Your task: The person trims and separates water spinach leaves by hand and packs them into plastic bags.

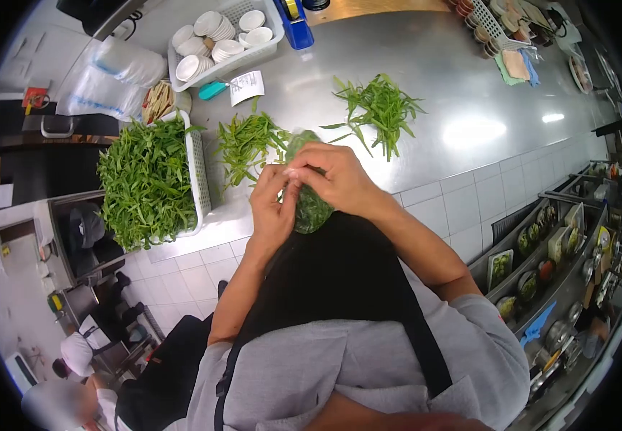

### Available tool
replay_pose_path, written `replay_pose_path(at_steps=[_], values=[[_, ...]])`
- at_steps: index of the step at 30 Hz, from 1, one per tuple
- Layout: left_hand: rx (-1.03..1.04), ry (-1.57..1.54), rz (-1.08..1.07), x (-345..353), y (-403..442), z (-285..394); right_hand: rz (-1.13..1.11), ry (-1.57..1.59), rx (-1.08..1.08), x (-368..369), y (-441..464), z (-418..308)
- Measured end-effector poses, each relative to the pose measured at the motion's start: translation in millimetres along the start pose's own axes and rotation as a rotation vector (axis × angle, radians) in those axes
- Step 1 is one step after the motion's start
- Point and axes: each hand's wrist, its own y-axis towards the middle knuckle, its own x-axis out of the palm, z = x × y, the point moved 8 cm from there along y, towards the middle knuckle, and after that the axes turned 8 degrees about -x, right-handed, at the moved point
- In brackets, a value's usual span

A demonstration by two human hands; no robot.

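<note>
A clear plastic bag of leafy greens point(314, 212) is between my two hands, close to my black apron. My left hand point(273, 203) pinches the gathered plastic with thumb and fingers. My right hand point(334, 176) has its fingertips closed on the same spot, meeting the left ones. On the steel counter just beyond my left hand lies a loose pile of cut greens point(248, 144). A second pile of greens point(381, 109) lies farther off to the right. At the left stands a white basket point(197, 172) heaped with long green leaves.
A white crate point(274, 39) of small white dishes stands at the back, beside a blue tape dispenser point(295, 25). A paper slip point(246, 87) and a teal object point(212, 90) lie in front. Rails with food containers point(528, 284) are at right. Other people are at lower left.
</note>
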Motion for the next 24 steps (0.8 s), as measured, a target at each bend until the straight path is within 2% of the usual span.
replay_pose_path(at_steps=[2, 3, 4, 6, 8, 10, 12, 14, 15, 16, 17, 20, 21, 22, 24], values=[[-0.076, -0.005, 0.088, -22.0, -3.9, -8.3, 0.033, -0.008, -0.076, -20.4, 4.3, 1.6], [-0.119, -0.018, 0.155, -37.0, -8.1, -14.9, 0.168, -0.124, 0.015, -50.8, -1.8, 16.8], [-0.166, -0.031, 0.227, -52.9, -14.1, -21.5, 0.291, -0.255, -0.004, -88.1, -10.3, 37.4], [-0.159, -0.144, 0.347, -82.4, -23.2, -21.7, 0.500, -0.361, 0.091, -157.5, -34.1, 52.6], [-0.194, -0.192, 0.428, -105.8, -36.4, -31.0, 0.587, -0.442, 0.158, -188.4, -62.8, 59.0], [-0.238, -0.219, 0.474, -115.9, -41.7, -25.4, 0.430, -0.211, 0.254, -170.8, -73.8, 76.9], [-0.234, -0.270, 0.448, -108.0, -29.0, -17.8, 0.149, 0.023, 0.312, -111.5, -62.5, 76.9], [-0.154, -0.229, 0.374, -77.4, -1.2, 6.5, 0.028, 0.298, 0.292, -47.7, -41.9, 56.2], [-0.136, -0.322, 0.285, -53.3, 13.2, 14.7, 0.001, 0.270, 0.169, -32.0, -29.7, 48.3], [-0.051, -0.205, 0.188, -27.9, 25.7, 20.8, 0.038, 0.330, 0.239, -24.5, -40.8, 75.2], [-0.030, -0.109, 0.001, -4.6, 37.4, 38.9, 0.081, 0.390, 0.308, -17.0, -52.0, 101.6], [0.225, -0.099, 0.062, 8.9, 55.2, 49.0, 0.543, 0.621, 0.358, -74.5, -49.2, 91.5], [0.189, -0.018, -0.002, 10.6, 53.5, 28.9, 0.541, 0.585, 0.315, -98.8, -47.6, 89.7], [0.195, 0.197, 0.004, 12.1, 46.5, 13.9, 0.539, 0.551, 0.275, -121.7, -46.9, 88.6], [0.205, 0.631, 0.004, 18.4, 28.9, -21.3, 0.398, 0.343, 0.212, -142.0, -28.2, 74.4]])
